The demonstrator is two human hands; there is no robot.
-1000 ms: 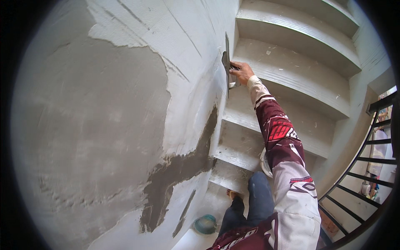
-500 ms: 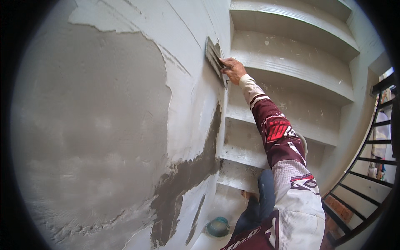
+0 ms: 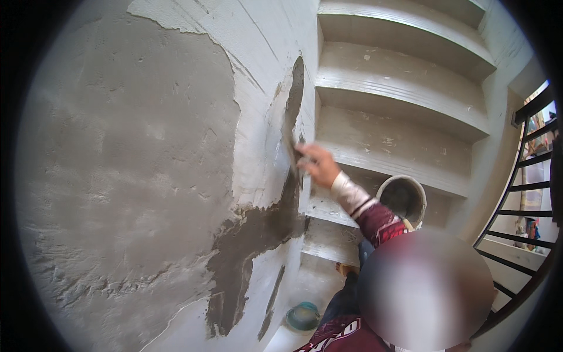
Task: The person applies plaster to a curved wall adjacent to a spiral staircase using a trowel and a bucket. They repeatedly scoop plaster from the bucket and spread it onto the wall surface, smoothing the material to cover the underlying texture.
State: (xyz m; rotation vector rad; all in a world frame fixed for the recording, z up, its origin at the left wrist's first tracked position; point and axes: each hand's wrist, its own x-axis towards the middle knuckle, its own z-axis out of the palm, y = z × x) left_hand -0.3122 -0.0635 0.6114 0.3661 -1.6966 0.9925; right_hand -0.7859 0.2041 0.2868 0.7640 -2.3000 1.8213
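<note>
My right hand [image 3: 319,165] is closed on a plastering trowel [image 3: 291,146], seen nearly edge-on and smeared by motion. Its blade lies at the white wall [image 3: 258,170], close to the corner with the stairs. Above the trowel, a narrow strip of wet grey plaster [image 3: 296,88] runs up the wall. Below it, a darker damp band [image 3: 258,232] bends down to the left. A broad grey plaster patch [image 3: 135,135] covers the wall's left side. Beside my right forearm stands a round pale bucket [image 3: 402,198], its inside dark grey. My left hand is out of sight.
Pale stair steps [image 3: 399,126] rise along the wall's right side. A teal basin [image 3: 303,317] sits low by the wall, near a bare foot [image 3: 347,269]. Black railing bars [image 3: 522,212] border the right. A blurred patch hides the lower right.
My right hand and the trowel have come down the wall toward me. The wet plaster strip where the blade was now shows. More of the bucket has come out from behind my arm.
</note>
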